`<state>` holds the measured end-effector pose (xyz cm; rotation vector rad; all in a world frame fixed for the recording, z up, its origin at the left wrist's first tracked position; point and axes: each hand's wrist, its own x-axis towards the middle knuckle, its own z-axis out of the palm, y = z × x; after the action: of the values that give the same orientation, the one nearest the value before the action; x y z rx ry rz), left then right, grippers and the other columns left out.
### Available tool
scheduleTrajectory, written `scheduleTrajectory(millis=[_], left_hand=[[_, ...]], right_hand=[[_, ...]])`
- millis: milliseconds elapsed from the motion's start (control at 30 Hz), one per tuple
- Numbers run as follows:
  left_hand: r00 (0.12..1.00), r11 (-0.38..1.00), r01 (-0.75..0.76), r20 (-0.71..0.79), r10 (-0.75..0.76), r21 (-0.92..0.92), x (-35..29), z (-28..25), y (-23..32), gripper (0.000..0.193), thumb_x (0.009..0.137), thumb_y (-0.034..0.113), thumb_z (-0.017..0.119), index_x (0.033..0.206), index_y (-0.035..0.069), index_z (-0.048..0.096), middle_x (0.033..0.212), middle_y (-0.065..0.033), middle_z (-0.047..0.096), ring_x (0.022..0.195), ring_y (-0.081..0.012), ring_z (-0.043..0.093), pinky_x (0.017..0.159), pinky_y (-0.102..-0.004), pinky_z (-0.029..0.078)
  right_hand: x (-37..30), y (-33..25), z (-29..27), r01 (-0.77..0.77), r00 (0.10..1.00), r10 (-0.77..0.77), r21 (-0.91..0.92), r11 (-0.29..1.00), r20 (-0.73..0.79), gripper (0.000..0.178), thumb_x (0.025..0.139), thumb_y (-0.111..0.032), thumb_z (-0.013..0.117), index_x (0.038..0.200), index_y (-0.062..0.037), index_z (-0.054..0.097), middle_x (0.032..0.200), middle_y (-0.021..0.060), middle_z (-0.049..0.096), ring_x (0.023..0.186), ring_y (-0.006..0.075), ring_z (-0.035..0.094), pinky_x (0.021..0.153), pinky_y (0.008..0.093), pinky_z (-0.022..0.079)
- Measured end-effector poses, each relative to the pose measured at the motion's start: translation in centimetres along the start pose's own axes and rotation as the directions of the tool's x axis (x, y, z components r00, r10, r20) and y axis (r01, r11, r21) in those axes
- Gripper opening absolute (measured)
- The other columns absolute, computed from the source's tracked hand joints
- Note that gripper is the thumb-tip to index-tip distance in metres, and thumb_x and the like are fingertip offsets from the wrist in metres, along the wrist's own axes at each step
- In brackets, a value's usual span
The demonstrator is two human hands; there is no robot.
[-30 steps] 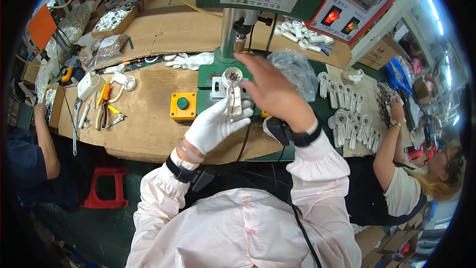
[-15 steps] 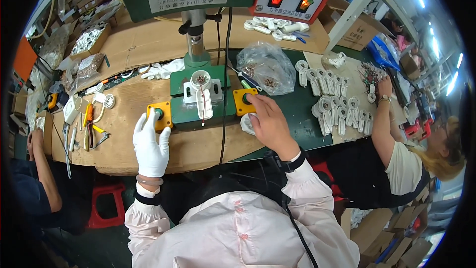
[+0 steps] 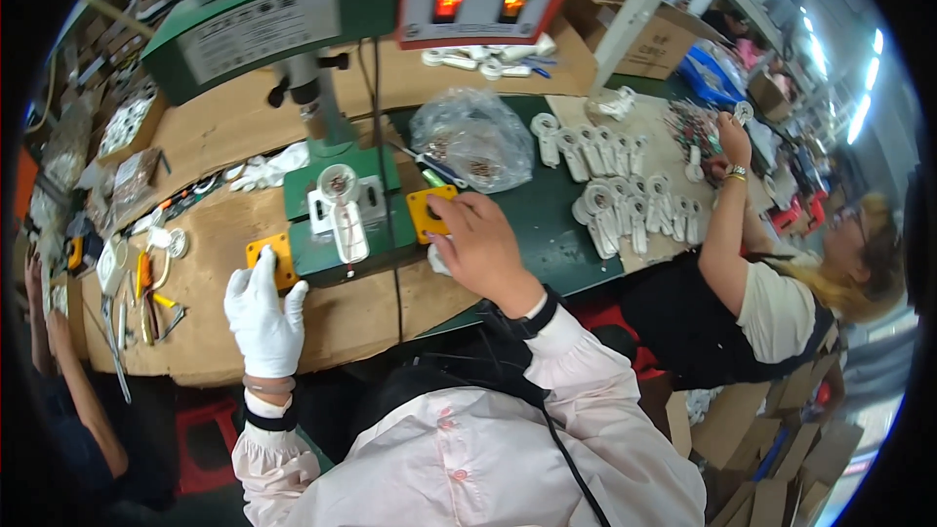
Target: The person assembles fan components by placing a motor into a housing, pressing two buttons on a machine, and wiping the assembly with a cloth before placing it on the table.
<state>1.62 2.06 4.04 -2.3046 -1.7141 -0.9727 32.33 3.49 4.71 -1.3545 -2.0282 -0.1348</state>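
Observation:
My left hand [image 3: 264, 320], in a white glove, rests by the left yellow button box [image 3: 285, 266], with its index finger over the button and thumb apart. Bare, with fingers stretched out, my right hand [image 3: 480, 242] lies over the right yellow button box [image 3: 421, 213] and hides its button. Between the boxes, on the green base of a bench press [image 3: 300, 203], sits a white handheld-fan-like part [image 3: 348, 237]. Its round head faces up under the press column, and a thin wire hangs from its handle end. Neither hand holds anything.
Rows of similar white parts [image 3: 600, 210] lie to the right, beyond a clear bag of small copper-coloured pieces [image 3: 467, 141]. Pliers [image 3: 148, 307] and other tools lie at left. A black cable [image 3: 387, 234] hangs before the press. Co-workers sit on both sides.
The whole view has shifted, putting the press further left. Both my hands stay at the button boxes. The right-hand co-worker has lifted a hand with a white part.

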Motion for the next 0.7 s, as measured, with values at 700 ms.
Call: scheduleTrajectory(millis=[700], left_hand=[[0.898, 0.878, 0.346, -0.154, -0.412, -0.331, -4.5, 5.4, -3.1, 0.047, 0.105, 0.021, 0.044, 0.145, -0.003, 0.038, 0.145, -0.0163, 0.047, 0.132, -0.0267, 0.045, 0.109, -0.0349, 0.038]], right_hand=[[6.7, 16.5, 5.8, -0.156, 0.958, 0.243, -0.433, 0.888, 0.152, 0.011, 0.076, -0.015, 0.063, 0.074, -0.0129, 0.073, 0.076, 0.0112, 0.07, 0.072, 0.0321, 0.069, 0.059, 0.0439, 0.051]])
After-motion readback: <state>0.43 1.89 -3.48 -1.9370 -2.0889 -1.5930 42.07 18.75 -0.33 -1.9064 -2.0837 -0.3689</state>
